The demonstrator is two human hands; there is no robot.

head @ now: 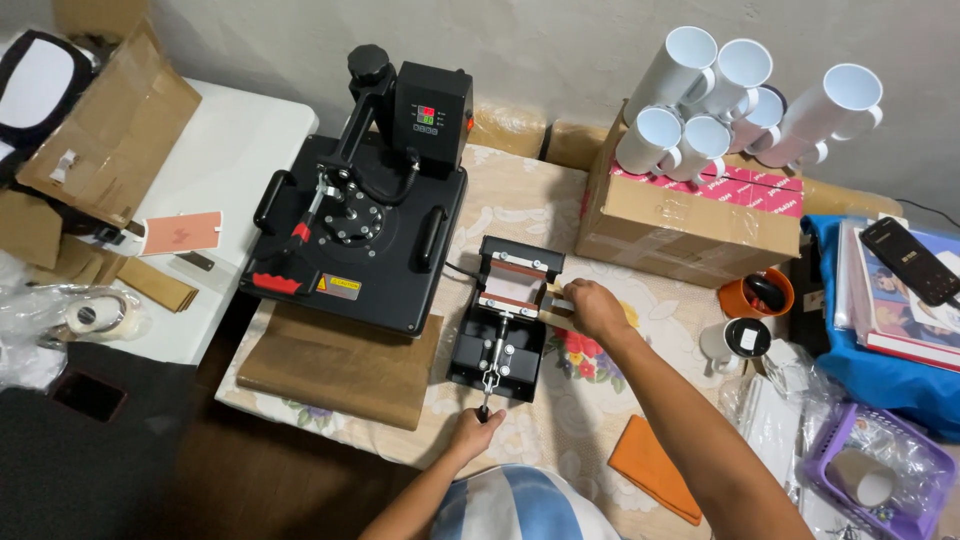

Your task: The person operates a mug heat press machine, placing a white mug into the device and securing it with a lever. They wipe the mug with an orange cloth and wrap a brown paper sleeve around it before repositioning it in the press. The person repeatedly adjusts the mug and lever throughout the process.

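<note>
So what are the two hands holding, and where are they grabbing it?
The left hand grips the end of the lever handle of the small black mug press. The right hand pinches something pale at the press's right side; what it is cannot be told.

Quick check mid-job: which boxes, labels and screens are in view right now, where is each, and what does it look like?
Cardboard box: right of the mug press, brown, red-and-white tape, white mugs piled on top.
Display: on the flat heat press's black control box, small, red and green digits.
Warning label: front of the flat heat press, yellow rectangle.
Phone: far right on books, dark screen.
Opened cardboard box: top left, brown, flaps open.
</note>
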